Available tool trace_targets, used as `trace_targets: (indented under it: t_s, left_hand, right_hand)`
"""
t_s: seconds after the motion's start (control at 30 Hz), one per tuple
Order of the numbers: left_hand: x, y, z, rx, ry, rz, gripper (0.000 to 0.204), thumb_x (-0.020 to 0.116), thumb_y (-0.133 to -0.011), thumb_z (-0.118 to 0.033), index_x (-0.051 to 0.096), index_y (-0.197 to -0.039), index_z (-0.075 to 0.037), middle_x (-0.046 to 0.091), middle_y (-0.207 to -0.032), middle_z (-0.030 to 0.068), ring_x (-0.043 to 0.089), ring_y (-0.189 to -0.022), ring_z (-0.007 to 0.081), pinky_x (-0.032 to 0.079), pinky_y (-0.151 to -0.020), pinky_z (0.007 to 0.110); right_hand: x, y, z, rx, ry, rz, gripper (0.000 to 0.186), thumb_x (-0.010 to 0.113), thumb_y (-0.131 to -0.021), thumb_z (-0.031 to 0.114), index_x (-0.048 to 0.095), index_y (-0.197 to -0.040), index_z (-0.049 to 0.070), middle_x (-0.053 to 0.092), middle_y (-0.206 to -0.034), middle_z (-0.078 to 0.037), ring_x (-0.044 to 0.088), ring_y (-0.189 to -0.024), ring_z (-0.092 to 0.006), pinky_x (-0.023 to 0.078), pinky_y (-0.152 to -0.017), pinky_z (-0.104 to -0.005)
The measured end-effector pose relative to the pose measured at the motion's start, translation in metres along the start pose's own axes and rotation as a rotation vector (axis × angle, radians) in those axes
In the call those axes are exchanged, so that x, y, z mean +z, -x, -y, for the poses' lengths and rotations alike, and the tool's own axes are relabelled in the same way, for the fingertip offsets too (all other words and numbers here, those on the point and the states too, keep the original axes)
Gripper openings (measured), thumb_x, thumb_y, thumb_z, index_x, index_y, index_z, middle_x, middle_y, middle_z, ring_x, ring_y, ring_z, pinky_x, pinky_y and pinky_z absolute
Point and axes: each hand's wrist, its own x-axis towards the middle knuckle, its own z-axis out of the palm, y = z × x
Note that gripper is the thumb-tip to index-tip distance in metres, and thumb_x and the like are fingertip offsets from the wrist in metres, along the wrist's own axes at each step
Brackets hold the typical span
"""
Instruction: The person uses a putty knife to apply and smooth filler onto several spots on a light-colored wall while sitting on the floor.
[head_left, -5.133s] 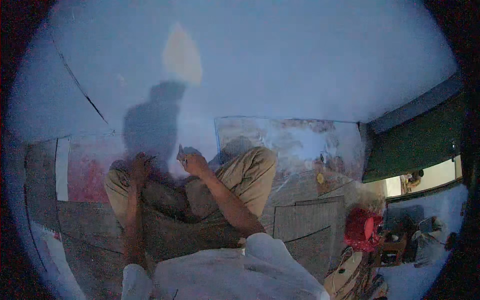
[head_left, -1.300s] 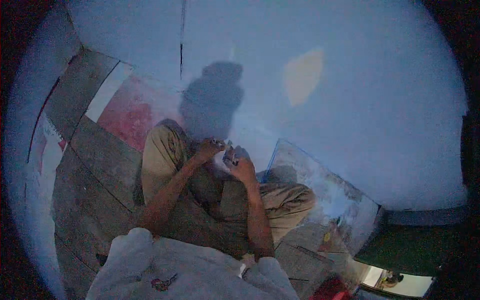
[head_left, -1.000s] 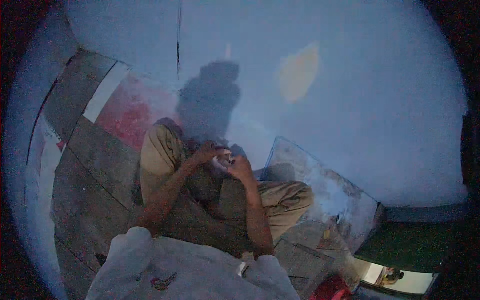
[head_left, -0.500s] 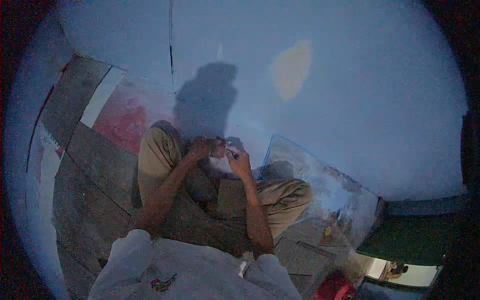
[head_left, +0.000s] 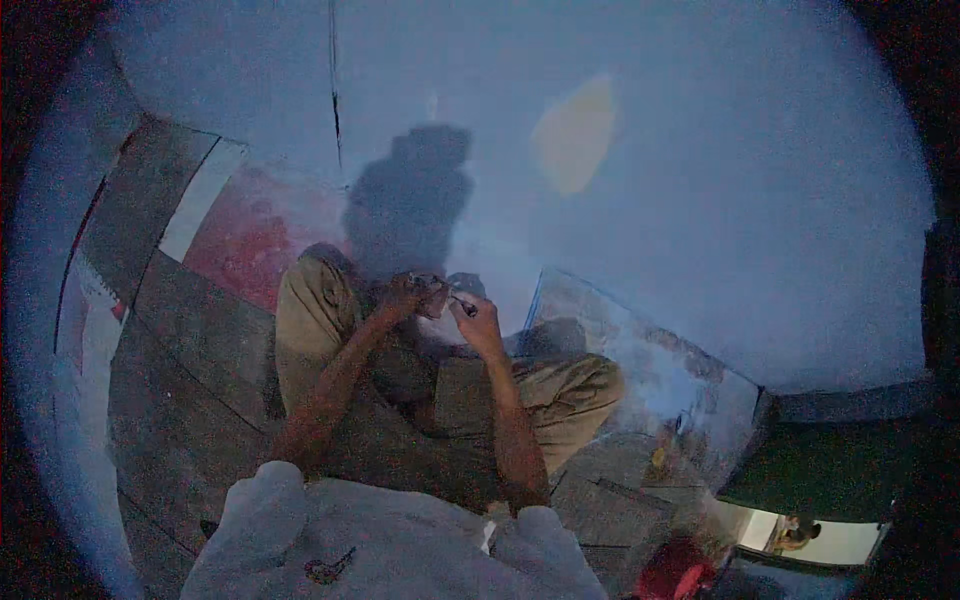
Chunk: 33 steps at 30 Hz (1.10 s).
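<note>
My two hands meet in front of my crossed legs, close to the pale wall. My left hand (head_left: 404, 298) is closed around a small item that the dim light hides from clear view. My right hand (head_left: 479, 322) pinches a thin dark tool (head_left: 464, 303), its tip pointed toward the left hand's fingers. The tool's exact kind is too small to tell. Below the hands lies my lap in tan trousers (head_left: 310, 310).
A bluish wall (head_left: 700, 200) rises right ahead, with my shadow on it. Grey floor tiles (head_left: 190, 350) spread to the left beside a reddish patch (head_left: 245, 235). A clear sheet with a blue edge (head_left: 534, 300) leans at right. Something red (head_left: 675, 572) lies at the lower right.
The hands stay together at the same spot, with only slight finger movement. The whole view has shifted a little.
</note>
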Motion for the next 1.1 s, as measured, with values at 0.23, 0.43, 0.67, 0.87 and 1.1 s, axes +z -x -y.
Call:
trace_targets:
  t_s: [0.23,0.43,0.67,0.87,1.1]
  left_hand:
    - [-0.038,0.042,-0.098,0.110,0.708,0.044,0.035,0.063,-0.090,-0.024,0.057,-0.119,-0.006,0.066,-0.102,0.0084,0.063,-0.084,0.0182,0.054,-0.078,0.034]
    - [-0.031,0.045,-0.089,0.237,0.860,0.113,0.032,0.068,-0.086,-0.026,0.063,-0.111,-0.005,0.067,-0.097,0.0050,0.061,-0.081,0.0153,0.053,-0.078,0.033]
    - [-0.037,0.047,-0.076,0.230,0.070,0.070,0.041,0.065,-0.089,-0.029,0.055,-0.118,-0.002,0.063,-0.101,0.0069,0.058,-0.086,0.0170,0.050,-0.082,0.037]
    - [-0.010,0.031,-0.040,0.477,-0.646,-0.026,0.051,0.063,-0.090,-0.032,0.047,-0.125,0.001,0.059,-0.103,0.0091,0.055,-0.090,0.0192,0.047,-0.084,0.041]
    - [0.000,0.027,-0.026,-0.254,-0.080,0.033,0.062,0.065,-0.087,-0.042,0.045,-0.125,0.003,0.058,-0.096,0.0134,0.057,-0.081,0.0219,0.049,-0.074,0.040]
  right_hand:
    - [-0.027,0.001,0.038,0.141,-0.119,0.016,0.033,0.064,-0.087,0.028,0.066,-0.083,-0.004,0.058,-0.061,-0.012,0.051,-0.053,-0.0230,0.042,-0.057,-0.0392]
    - [-0.012,0.001,0.010,0.035,0.003,-0.089,0.037,0.064,-0.086,0.029,0.061,-0.078,-0.007,0.055,-0.057,-0.014,0.049,-0.050,-0.0265,0.042,-0.056,-0.0416]
    - [-0.007,0.002,-0.002,0.009,-0.028,-0.123,0.032,0.060,-0.087,0.023,0.059,-0.077,-0.007,0.052,-0.056,-0.014,0.049,-0.050,-0.0251,0.040,-0.054,-0.0423]
    - [-0.009,-0.002,-0.002,-0.047,-0.085,-0.081,0.025,0.057,-0.088,0.019,0.061,-0.078,-0.004,0.054,-0.060,-0.017,0.052,-0.056,-0.0261,0.038,-0.053,-0.0431]
    - [-0.007,-0.002,0.011,-0.023,-0.016,-0.081,0.023,0.060,-0.087,0.019,0.066,-0.090,-0.003,0.066,-0.080,-0.019,0.064,-0.080,-0.0271,0.049,-0.073,-0.0412]
